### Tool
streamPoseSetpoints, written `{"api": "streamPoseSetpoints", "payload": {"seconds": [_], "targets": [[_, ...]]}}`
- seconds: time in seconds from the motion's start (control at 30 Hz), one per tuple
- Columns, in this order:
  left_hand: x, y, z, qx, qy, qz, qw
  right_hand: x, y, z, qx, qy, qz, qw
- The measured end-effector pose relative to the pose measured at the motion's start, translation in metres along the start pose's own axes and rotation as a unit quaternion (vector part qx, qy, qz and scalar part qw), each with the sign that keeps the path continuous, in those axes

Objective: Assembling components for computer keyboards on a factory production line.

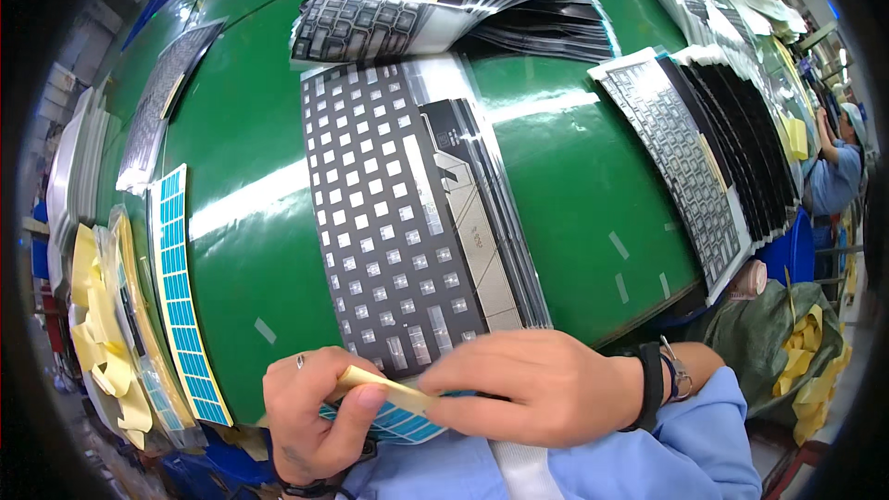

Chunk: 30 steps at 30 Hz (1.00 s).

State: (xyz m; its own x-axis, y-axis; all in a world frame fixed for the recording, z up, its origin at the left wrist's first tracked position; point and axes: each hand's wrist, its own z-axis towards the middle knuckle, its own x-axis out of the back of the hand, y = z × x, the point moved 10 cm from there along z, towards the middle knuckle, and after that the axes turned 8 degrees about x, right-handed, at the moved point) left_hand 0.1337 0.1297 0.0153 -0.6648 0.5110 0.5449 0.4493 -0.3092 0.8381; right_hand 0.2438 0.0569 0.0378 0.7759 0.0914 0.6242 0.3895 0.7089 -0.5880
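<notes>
My left hand (319,412) is closed on a sheet of blue stickers (403,423), pinching its curled yellow backing between thumb and fingers. My right hand (532,384) is bent in from the right against the sheet's edge. Its fingertips are drawn together and partly blurred; whatever is between them is too small to make out. Just beyond both hands lies a dark keyboard sheet (370,185) with rows of square key openings, on top of a stack of clear-wrapped laptop panels (477,213).
A fanned pile of wrapped keyboards (370,14) stands behind. More keyboards lie right (676,139) and far left (167,97). A long blue sticker sheet (181,287) lies left, beside crumpled yellow paper (97,315). A bag with yellow scraps (787,343) hangs right. Farther right is a person (835,167).
</notes>
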Motion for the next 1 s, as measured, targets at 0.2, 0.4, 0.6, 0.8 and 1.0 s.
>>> {"api": "streamPoseSetpoints", "payload": {"seconds": [0.2,0.4,0.6,0.8,1.0], "targets": [[-0.021,0.002,0.0,0.061,-0.155,-0.16,0.973,0.014,-0.036,-0.008,0.087,0.006,0.002,0.996],[-0.032,0.025,0.002,-0.021,-0.092,0.048,0.994,0.034,-0.015,-0.036,0.024,0.09,-0.062,0.994],[-0.041,0.043,-0.008,-0.163,-0.113,0.008,0.98,0.03,0.025,-0.059,-0.099,0.15,-0.081,0.98],[-0.056,0.039,-0.014,-0.21,-0.098,0.128,0.964,0.024,0.028,-0.06,-0.099,0.137,-0.097,0.981],[-0.057,0.037,-0.015,-0.206,-0.109,0.123,0.965,0.025,0.027,-0.061,-0.107,0.135,-0.094,0.98]]}}
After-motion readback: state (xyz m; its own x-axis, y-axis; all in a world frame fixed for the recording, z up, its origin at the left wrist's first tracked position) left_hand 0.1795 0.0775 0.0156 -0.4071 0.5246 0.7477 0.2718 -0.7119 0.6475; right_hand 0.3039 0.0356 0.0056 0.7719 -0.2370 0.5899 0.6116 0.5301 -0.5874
